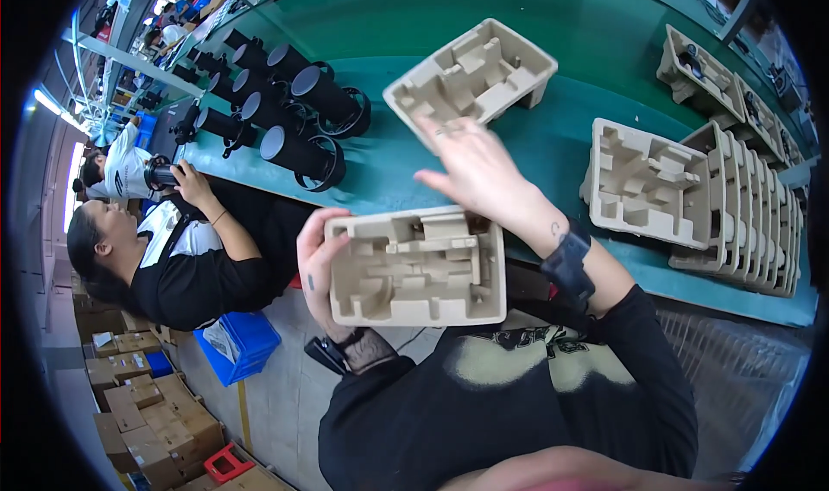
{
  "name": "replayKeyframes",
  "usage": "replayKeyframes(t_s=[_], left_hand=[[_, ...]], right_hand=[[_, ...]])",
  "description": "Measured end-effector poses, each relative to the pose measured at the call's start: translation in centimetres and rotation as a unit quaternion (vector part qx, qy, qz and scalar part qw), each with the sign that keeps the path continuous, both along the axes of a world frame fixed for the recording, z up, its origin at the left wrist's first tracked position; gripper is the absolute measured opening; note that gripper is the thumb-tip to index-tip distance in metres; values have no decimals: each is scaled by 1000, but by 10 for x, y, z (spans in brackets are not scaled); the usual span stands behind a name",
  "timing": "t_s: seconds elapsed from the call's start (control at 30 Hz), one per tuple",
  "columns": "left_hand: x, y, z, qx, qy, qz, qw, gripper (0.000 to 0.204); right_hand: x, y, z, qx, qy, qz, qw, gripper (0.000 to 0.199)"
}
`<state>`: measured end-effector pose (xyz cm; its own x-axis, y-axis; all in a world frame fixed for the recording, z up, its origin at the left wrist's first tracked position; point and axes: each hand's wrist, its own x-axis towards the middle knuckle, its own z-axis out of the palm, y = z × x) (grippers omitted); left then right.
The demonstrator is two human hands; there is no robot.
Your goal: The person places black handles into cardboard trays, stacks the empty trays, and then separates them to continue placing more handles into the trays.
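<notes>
My left hand (318, 265) grips the left edge of a beige moulded-pulp tray (419, 305), held level in front of my chest with its compartments facing up. Its thumb lies over the rim, and the other fingers go round the outside. My right hand (479, 167) reaches past that tray with its thumb spread away from the fingers. Those fingers are slightly blurred and lie over the near edge of a second pulp tray (471, 72), which sits at an angle on the green table. Whether they touch that tray I cannot tell.
Several nested pulp trays (652, 184) stand on the right of the green table (553, 158). Filled trays (704, 72) line the back right. Several black cylinders (298, 154) stand at left, beside a seated co-worker (190, 266). A blue bin (237, 344) and cartons (155, 413) are on the floor.
</notes>
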<state>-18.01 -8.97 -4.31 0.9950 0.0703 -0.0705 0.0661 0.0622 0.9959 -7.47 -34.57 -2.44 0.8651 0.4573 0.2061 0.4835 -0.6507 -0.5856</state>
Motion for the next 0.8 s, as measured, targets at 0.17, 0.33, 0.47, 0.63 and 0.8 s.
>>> replayKeyframes(t_s=[0.17, 0.33, 0.47, 0.63, 0.8], left_hand=[[58, -26, 48, 19, 32, -96, 995, 37], [100, -41, 21, 33, 13, -184, 982, 43], [90, -68, 4, 42, -60, -76, 994, 46], [74, -62, -17, 105, -49, -6, 993, 45], [85, -62, 35, 503, -319, 97, 797, 45]], right_hand=[[10, 3, 7, 310, 60, 198, 928, 61], [33, -27, 13, 206, -3, 156, 966, 63], [18, -23, 20, 173, 89, 198, 961, 59], [-27, -63, 42, 25, -104, 88, 990, 51], [-68, -114, 50, 158, -50, 124, 978, 38]])
